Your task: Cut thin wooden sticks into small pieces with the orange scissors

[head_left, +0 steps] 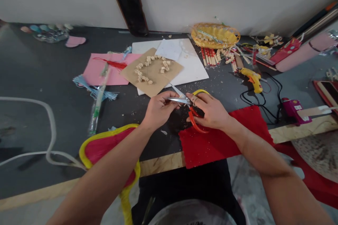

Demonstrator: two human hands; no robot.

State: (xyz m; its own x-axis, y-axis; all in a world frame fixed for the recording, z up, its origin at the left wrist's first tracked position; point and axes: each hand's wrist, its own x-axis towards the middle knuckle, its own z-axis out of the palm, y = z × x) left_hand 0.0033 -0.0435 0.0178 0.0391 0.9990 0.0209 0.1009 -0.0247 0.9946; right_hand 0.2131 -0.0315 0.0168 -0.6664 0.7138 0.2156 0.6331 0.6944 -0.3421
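Observation:
My right hand point(211, 110) is closed round a pair of scissors point(196, 123) with one red and one yellow handle loop; their blades are parted and point left. At the blades, my left hand point(161, 108) pinches a small pale piece that the fingers and metal mostly hide. Just beyond both hands lies a brown paper square point(155, 74), turned like a diamond, bearing a curved row of small beige clumps point(144, 79). Beneath my right hand is a red cloth point(216, 146) with a zigzag-cut edge.
A yellow woven basket point(195, 40), a yellow glue gun point(252, 79) with a black cord and a purple box point(294, 110) stand to the right. Leftward are pink paper point(88, 68), blue tassels point(108, 95) and a yellow-rimmed fan point(105, 144). A phone point(129, 3) leans on the wall.

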